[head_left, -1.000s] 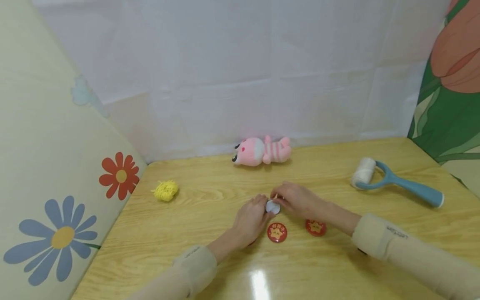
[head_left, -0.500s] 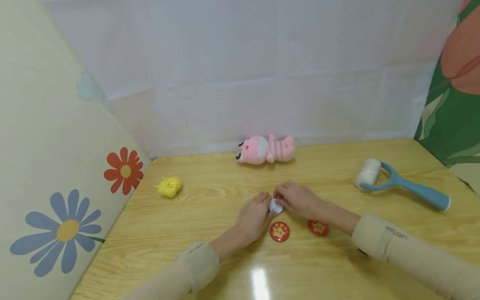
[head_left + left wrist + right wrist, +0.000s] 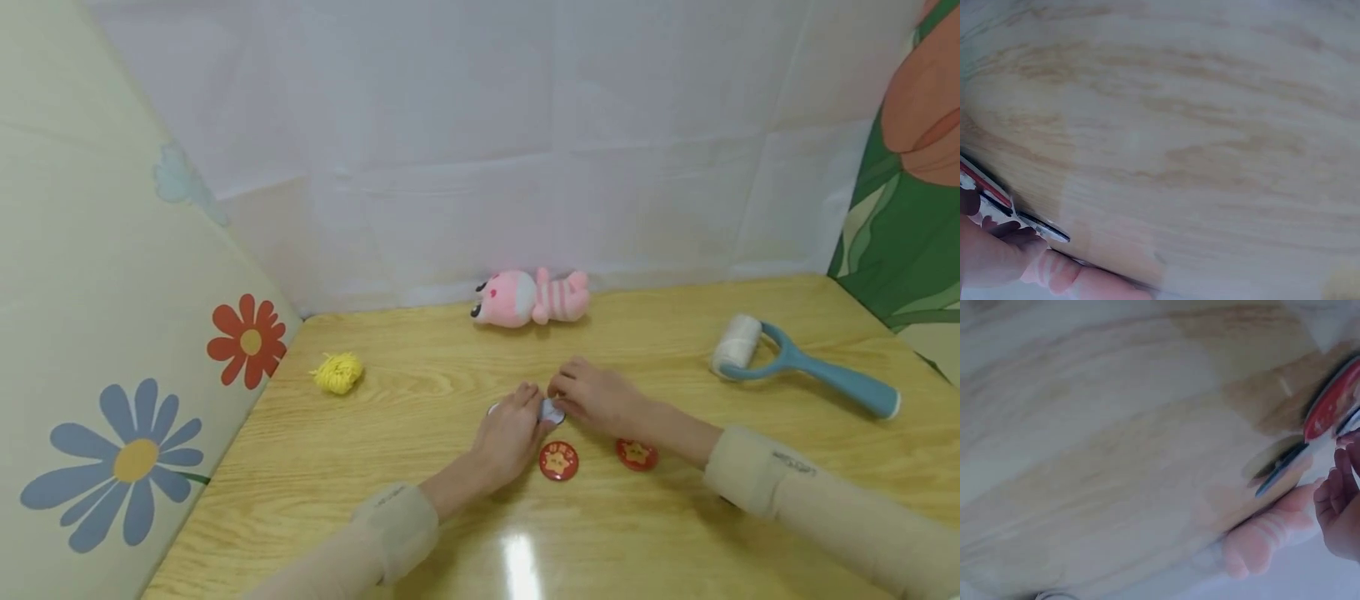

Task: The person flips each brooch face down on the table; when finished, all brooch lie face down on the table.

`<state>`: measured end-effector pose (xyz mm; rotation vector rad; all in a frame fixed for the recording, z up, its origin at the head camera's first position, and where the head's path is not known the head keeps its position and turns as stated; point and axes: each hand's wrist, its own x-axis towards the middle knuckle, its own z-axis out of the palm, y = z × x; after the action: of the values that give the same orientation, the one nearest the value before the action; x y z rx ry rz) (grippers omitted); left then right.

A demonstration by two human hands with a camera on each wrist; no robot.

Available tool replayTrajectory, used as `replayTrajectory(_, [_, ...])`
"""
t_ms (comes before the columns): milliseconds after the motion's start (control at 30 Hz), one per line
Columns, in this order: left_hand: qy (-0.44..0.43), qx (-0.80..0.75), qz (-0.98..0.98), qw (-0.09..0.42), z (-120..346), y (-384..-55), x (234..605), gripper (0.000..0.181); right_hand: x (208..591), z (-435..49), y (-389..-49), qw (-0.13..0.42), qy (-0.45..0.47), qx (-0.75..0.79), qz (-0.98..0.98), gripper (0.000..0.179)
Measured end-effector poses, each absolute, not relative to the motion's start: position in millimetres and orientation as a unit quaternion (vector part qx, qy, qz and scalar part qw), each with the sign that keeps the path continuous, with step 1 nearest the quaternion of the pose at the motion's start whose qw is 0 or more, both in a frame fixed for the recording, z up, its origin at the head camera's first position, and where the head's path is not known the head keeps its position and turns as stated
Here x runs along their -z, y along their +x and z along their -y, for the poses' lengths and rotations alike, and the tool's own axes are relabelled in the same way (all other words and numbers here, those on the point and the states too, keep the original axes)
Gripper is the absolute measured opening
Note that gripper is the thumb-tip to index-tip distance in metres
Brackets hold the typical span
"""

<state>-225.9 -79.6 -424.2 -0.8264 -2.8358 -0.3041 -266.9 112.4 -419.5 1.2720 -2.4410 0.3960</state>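
Observation:
Between my two hands is a small white disc (image 3: pixel 551 411) with a dark rim, in the middle of the table. My left hand (image 3: pixel 510 433) pinches its left side and partly covers it. From the right, the bent fingers of my right hand (image 3: pixel 603 398) pinch its upper edge. A pale rounded edge (image 3: pixel 492 408) shows left of the left hand. Two red round badges with yellow stars lie nearer me, one badge (image 3: pixel 558 461) below the disc, the other badge (image 3: pixel 636 454) beneath the right forearm. A red-rimmed piece (image 3: pixel 1335 403) and a thin dark-edged one (image 3: pixel 1280 470) appear beside the fingers in the right wrist view.
A pink plush toy (image 3: pixel 532 298) lies on its side at the back by the white cloth (image 3: pixel 435 167). Yellow yarn (image 3: pixel 337 373) sits at left. A blue-handled lint roller (image 3: pixel 810 364) lies at right on the wooden table (image 3: pixel 405 358).
The white disc shows less of its face than half a second ago. A pale edge has come into sight left of the left hand. Both hands stay nearly in place.

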Motion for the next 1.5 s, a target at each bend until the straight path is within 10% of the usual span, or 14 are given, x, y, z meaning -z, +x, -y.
replayTrajectory(800, [-0.282, 0.08, 0.954, 0.06, 31.6, -235.6, 416.6, 0.033, 385.5, -185.1, -262.3, -0.013, 0.385, -0.104, 0.917, 0.042])
replayTrajectory(1500, [-0.335, 0.024, 0.934, 0.122, 7.1, -231.1, 416.7, 0.019, 398.6, -178.7, -262.7, 0.045, 0.449, -0.201, 0.87, 0.017])
